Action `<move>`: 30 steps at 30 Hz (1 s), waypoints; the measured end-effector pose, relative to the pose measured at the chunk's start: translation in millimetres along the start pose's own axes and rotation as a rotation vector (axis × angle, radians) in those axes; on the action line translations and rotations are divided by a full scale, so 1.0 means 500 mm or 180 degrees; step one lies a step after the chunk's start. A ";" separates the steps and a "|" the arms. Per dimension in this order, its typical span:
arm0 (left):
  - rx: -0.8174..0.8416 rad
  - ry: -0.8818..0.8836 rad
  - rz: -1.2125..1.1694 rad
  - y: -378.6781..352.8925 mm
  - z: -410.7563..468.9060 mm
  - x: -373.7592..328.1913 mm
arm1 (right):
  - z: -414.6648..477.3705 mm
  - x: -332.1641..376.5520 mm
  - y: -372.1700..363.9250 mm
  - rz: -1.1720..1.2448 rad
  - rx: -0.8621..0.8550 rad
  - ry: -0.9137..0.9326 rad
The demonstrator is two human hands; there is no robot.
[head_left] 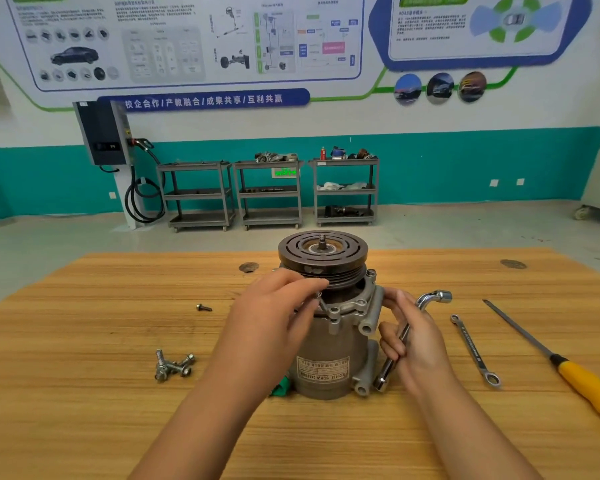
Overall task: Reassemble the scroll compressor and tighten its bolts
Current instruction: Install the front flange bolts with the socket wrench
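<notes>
Compressor point(329, 337) stands upright on the bench point(84, 341) between my hands, pulley end up. Left hand point(267, 317) pinches what looks like a bolt point(317, 294) at the flange. Right hand point(416, 344) is wrapped round the socket wrench point(407, 330), fingertips against the housing. My read: cast metal, heavy, rigid, smooth sides maybe slippery. I'd steady it by the flange or mounting lugs, not the pulley, which likely spins. Spare bolts point(174, 367) lie left of my left hand, spanner point(475, 351) and screwdriver point(568, 365) right of my right.
</notes>
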State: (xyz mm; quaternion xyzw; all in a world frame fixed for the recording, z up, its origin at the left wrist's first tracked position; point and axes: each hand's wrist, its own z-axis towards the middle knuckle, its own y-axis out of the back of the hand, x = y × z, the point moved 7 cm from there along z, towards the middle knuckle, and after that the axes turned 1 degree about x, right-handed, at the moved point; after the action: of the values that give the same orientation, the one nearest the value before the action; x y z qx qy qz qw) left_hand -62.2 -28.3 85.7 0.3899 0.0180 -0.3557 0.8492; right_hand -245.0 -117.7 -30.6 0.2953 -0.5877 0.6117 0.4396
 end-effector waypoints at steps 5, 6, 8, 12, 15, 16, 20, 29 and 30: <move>-0.0120 -0.0261 0.0339 -0.015 0.004 -0.014 | 0.002 -0.002 0.001 -0.0051 0.0015 0.0030; -0.0159 -0.0301 0.0370 -0.017 0.004 -0.015 | 0.003 -0.003 0.001 -0.0053 0.0014 0.0035; -0.0241 -0.0367 0.0384 -0.020 0.004 -0.017 | 0.004 -0.003 0.002 -0.0042 0.0006 0.0042; -0.0310 -0.0430 0.0383 -0.020 0.008 -0.018 | 0.004 -0.003 0.002 -0.0014 -0.0007 0.0044; -0.0292 -0.0482 0.0474 -0.020 0.013 -0.020 | 0.003 -0.003 0.004 -0.0004 -0.0028 0.0029; -0.0280 -0.0519 0.0527 -0.021 0.015 -0.020 | 0.003 -0.002 0.004 -0.0011 -0.0028 0.0029; -0.0264 -0.0677 0.0642 -0.029 0.015 -0.017 | -0.002 0.008 0.006 -0.0389 -0.0194 0.0221; -0.0364 -0.0713 0.0547 -0.045 -0.002 0.005 | -0.008 0.031 0.005 -0.2456 -0.0648 0.0814; -0.0357 -0.0710 0.0518 -0.047 -0.002 0.007 | -0.007 0.030 0.006 -0.2618 -0.0650 0.0793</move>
State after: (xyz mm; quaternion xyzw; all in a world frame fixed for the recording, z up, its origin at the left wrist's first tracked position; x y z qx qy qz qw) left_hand -74.0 -40.0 68.6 0.3000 -0.0883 -0.3252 0.8924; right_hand -253.7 -111.1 -19.4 0.3836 -0.4212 0.3556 0.7409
